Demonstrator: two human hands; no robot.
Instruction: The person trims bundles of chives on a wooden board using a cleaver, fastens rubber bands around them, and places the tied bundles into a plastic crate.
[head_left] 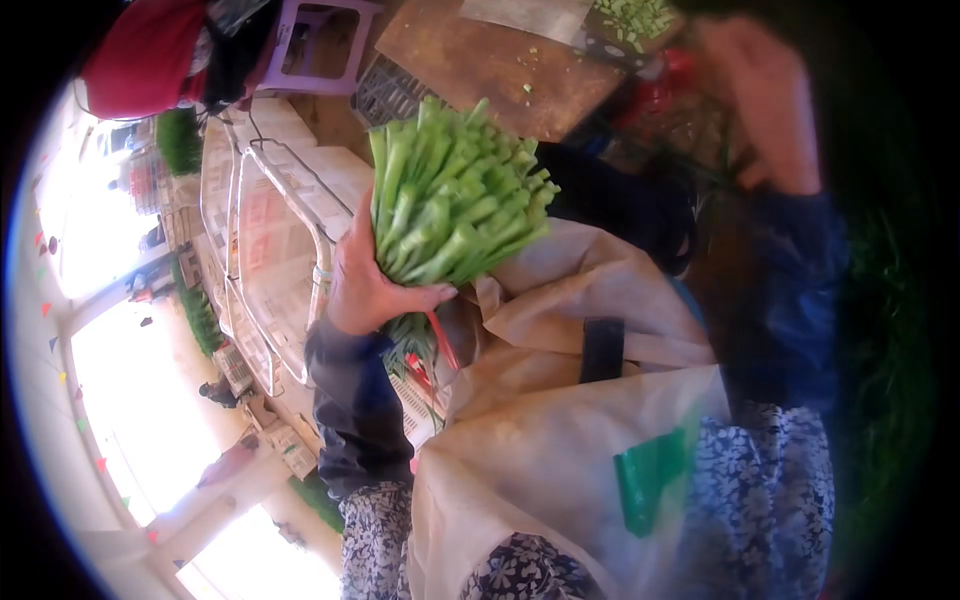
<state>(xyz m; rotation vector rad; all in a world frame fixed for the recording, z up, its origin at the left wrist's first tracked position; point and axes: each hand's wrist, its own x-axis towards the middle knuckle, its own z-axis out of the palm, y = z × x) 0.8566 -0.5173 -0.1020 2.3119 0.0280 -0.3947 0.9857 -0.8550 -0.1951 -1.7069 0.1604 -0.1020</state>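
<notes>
While firm around one green-stalked bunch, one left grip, and, near one board, one right grip, blurred, state unclear.

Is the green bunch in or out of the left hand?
In: the left hand curls around the green bunch, thumb lying against it.

The left hand is closed around a bunch of green stalks, with the cut ends turned upward. Below this hand, a red strip hangs near the leaves. A basket with wire frame stands to its left. Beyond it lies a wooden board with a knife. Chopped green pieces are near the right hand, which is blurred.
</notes>
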